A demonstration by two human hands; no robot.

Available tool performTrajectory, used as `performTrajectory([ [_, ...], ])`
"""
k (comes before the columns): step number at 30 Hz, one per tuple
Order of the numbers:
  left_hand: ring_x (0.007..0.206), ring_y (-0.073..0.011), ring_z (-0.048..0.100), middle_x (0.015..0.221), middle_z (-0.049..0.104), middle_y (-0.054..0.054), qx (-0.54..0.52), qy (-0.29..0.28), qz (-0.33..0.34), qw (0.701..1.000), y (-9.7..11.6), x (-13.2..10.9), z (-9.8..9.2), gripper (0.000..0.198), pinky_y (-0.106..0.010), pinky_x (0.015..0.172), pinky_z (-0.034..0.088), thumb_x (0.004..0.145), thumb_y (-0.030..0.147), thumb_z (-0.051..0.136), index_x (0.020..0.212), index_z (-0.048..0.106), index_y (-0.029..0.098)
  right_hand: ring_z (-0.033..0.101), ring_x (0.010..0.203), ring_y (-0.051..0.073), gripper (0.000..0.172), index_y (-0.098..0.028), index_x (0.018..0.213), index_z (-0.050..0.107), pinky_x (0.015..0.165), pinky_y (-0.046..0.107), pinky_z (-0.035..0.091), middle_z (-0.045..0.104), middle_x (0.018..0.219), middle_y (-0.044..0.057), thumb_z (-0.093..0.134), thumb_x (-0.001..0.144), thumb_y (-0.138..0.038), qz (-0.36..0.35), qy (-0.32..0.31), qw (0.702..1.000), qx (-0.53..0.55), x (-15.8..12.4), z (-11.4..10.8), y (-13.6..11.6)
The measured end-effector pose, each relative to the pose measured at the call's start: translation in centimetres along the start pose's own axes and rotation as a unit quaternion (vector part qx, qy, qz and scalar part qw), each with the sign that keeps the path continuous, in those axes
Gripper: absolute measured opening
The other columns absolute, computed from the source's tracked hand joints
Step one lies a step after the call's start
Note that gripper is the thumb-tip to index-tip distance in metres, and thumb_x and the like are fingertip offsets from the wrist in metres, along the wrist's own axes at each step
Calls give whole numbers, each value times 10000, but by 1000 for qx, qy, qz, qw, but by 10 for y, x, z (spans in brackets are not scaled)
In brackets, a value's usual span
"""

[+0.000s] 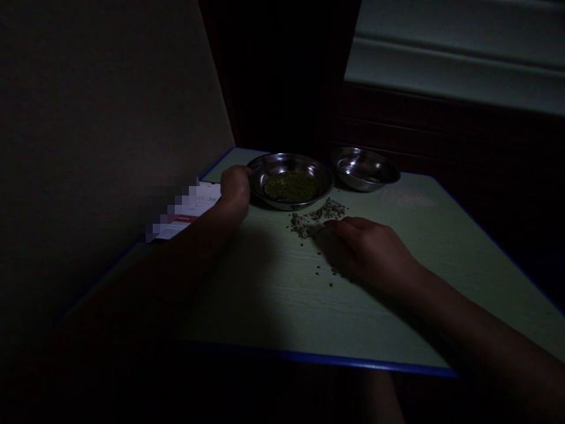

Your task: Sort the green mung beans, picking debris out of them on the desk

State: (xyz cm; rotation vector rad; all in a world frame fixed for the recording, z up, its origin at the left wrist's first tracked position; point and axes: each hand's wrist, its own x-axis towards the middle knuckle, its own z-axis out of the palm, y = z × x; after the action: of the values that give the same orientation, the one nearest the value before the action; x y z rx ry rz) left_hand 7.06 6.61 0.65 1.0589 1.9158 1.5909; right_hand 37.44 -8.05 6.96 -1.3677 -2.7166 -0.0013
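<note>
A shallow metal bowl (326, 179) holds a heap of small green beans (291, 186), like mung beans. My left hand (236, 187) is closed on the bowl's left rim. In front of the bowl, a loose patch of green beans mixed with white grains (300, 224) like rice lies on the table. At the right edge of this patch is my right hand (364, 238), its fingers pinched together. Whether a bean or grain is between the fingertips is too dark and small to tell. Several stray beans (334, 272) lie nearer to me.
Behind on the right, a second metal bowl (368, 176) has a little pale content at its bottom. White grains (406, 196) are spread beside it. A lit screen (188, 209) lies at the left, against the wall. The pale green table (247, 294) has a blue edge.
</note>
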Motion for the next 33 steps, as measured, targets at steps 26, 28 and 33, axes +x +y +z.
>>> performTrajectory([
  [26,1335,-381,846,1062,834,-98,-52,0,-55,997,8,-5,-1,149,-556,1305,686,807,124,655,755,713,251,935,1231,350,435,-163,1400,921,1028,393,688,970,1351,184,755,1035,5,-24,-29,999,8,0,-5,0],
  [28,1314,-376,851,1065,840,-95,-57,2,-61,997,8,-6,-1,144,-543,1277,700,813,126,665,777,733,247,940,1235,350,436,-169,1410,924,1035,406,706,972,1362,175,763,1040,-2,-30,-39,999,11,-1,-8,0],
  [33,1311,-362,847,985,812,-71,-37,-4,-53,998,11,-9,-2,152,-487,1241,715,796,115,693,782,746,257,955,1151,309,446,-186,1456,923,1000,406,737,983,1339,137,711,1108,-7,-93,-51,994,18,-9,-16,3],
])
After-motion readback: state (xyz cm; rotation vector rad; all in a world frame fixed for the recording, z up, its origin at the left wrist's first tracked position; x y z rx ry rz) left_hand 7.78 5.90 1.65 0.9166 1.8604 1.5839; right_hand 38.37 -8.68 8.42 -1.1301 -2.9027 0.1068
